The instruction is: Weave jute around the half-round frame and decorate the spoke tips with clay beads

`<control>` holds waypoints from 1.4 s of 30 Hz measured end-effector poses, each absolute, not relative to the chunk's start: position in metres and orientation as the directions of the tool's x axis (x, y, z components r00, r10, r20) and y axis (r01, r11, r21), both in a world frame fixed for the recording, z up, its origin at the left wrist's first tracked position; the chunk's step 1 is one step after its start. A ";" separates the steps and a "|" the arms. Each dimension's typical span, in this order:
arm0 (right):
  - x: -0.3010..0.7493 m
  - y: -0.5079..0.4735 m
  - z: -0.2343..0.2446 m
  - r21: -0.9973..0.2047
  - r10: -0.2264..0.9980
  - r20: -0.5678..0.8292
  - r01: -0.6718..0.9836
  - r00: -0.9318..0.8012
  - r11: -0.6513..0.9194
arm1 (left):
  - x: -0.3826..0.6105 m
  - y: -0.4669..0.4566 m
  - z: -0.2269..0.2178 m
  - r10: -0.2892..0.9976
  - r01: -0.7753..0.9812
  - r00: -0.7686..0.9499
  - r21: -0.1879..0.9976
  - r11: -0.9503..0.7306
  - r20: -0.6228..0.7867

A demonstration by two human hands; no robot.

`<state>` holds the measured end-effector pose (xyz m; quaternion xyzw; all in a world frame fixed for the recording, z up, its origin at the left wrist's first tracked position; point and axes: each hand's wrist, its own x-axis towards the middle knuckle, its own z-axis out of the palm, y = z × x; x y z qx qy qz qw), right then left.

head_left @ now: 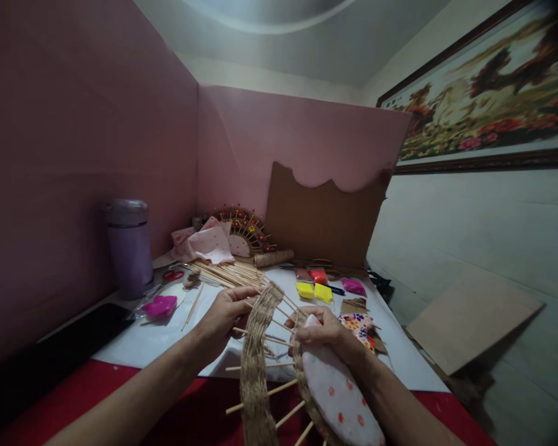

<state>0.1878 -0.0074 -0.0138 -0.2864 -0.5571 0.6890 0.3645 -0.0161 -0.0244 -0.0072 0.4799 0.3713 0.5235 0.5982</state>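
Observation:
A fan-shaped woven craft piece (255,359) is held up in front of me. It has a wide band of brown twine woven across thin wooden sticks (281,389), and a padded white cloth centre (337,390) with red flowers. My left hand (227,313) is closed at the upper end of the outer twine band; some of its fingers are hidden behind. My right hand (323,334) grips the inner twine edge and cloth centre, thumb on the near side. The lower part of the piece runs out of view.
Behind lie loose wooden sticks (227,272), a twine roll (273,257), red-handled scissors (172,275) and yellow packets (323,293). A similar decorated fan piece (239,244) leans at the back near brown cardboard (325,217). A purple tumbler (129,251) stands left. Pink packets (160,306) lie about.

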 end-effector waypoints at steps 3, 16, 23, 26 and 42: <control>0.188 -0.005 -0.015 -0.979 0.823 0.032 -0.185 -0.567 -0.090 | -0.016 -0.024 -0.007 0.986 -0.268 0.161 0.963 -0.003 0.047; 0.191 0.003 -0.020 -0.980 0.872 0.047 -0.192 -0.488 -0.055 | -0.021 -0.022 -0.004 0.986 -0.287 0.166 0.957 0.049 -0.001; 0.193 0.004 -0.021 -0.986 0.877 0.022 -0.155 -0.480 -0.060 | -0.021 -0.021 -0.004 0.985 -0.285 0.172 0.958 0.028 0.023; 0.192 0.003 -0.023 -0.985 0.874 0.012 -0.156 -0.486 -0.074 | -0.020 -0.021 -0.005 0.985 -0.269 0.171 0.963 0.018 0.030; 0.176 -0.005 -0.019 -0.955 0.918 -0.066 -0.243 -0.390 -0.172 | -0.027 0.009 -0.009 0.963 -0.292 0.240 0.938 0.188 -0.119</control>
